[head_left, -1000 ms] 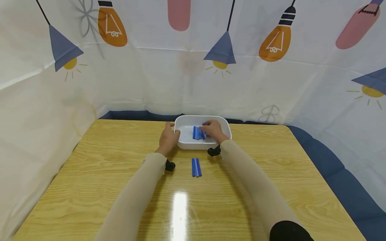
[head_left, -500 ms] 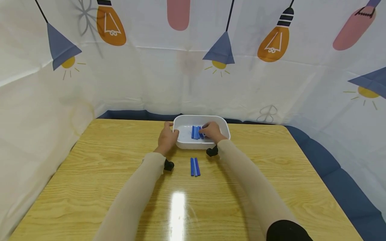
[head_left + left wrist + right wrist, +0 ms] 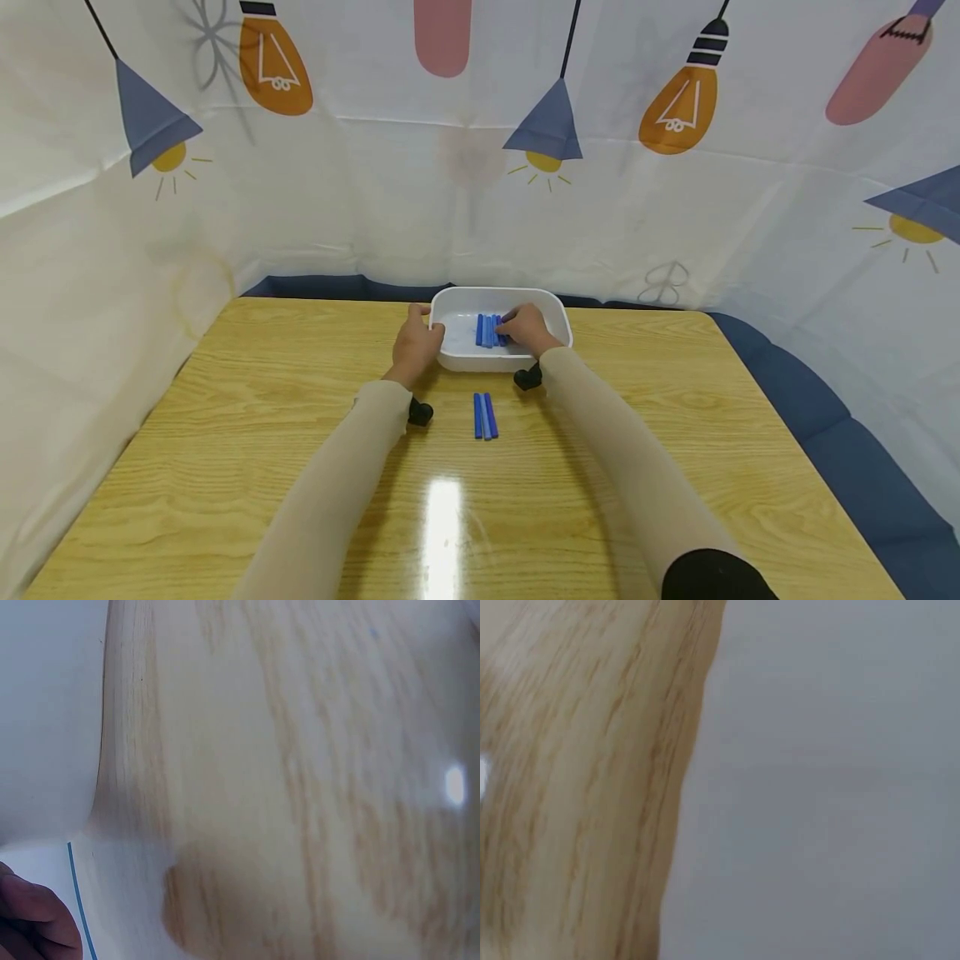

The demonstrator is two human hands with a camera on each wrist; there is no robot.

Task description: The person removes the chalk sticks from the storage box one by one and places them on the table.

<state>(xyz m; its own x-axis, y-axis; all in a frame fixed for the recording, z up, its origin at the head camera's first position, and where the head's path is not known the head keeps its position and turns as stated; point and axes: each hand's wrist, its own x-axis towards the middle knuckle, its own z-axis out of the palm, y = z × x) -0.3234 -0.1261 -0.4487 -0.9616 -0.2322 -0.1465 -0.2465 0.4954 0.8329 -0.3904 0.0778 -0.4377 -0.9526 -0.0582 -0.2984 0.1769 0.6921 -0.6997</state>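
A white plastic tray [image 3: 483, 364] stands near the table's far edge, with several slim blue sticks [image 3: 486, 331] side by side inside it. My left hand [image 3: 417, 343] holds the tray's left side, thumb at the rim; curled fingers [image 3: 36, 915] appear at the corner of the left wrist view. Reaching over the front wall, my right hand [image 3: 529, 327] pinches a blue stick at the right end of the row, its fingers partly hiding that end. The right wrist view is mostly filled by the tray's pale wall [image 3: 817, 787]. Three more blue sticks [image 3: 486, 416] lie on the table before the tray.
The wood-grain table [image 3: 285, 433] reflects a bright light strip [image 3: 442, 533]. A white curtain [image 3: 390, 200] printed with lamps and bulbs hangs behind it. Dark blue padding [image 3: 825, 400] borders the table at the back and right.
My right fingers have shifted very slightly at the right end of the stick row. The head view has turned a little; tray, left hand and table sticks otherwise stay put.
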